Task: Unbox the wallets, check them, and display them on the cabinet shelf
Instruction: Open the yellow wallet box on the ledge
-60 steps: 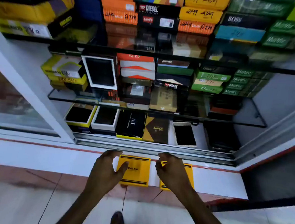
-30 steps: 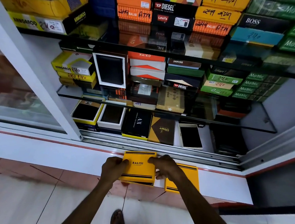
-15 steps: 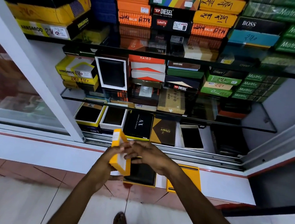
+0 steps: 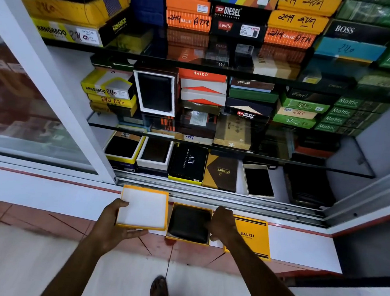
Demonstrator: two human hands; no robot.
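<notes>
On the white ledge [image 4: 298, 244] in front of the cabinet lies an open yellow box base [image 4: 173, 207] with a black wallet [image 4: 189, 224] inside. My left hand [image 4: 113, 225] holds the box's yellow lid [image 4: 142, 208] turned upside down, its white inside facing up, just left of the base. My right hand [image 4: 222, 223] grips the right edge of the base. A second, closed yellow BALISI box [image 4: 251, 237] lies right of that hand, partly hidden by my wrist.
The cabinet's sliding glass door [image 4: 29, 111] is pushed left. The bottom shelf holds open wallet boxes [image 4: 123, 148], an Armani Exchange box [image 4: 188, 163] and an Orbit box [image 4: 221, 172]. Glass shelves [image 4: 351, 170] above carry stacked branded boxes. My feet stand on the tiled floor [image 4: 17, 262].
The lid came off the BALISI box in my left hand, then tipped over and moved left, white inside up. The black wallet is uncovered, and my right hand moved to the base's right edge.
</notes>
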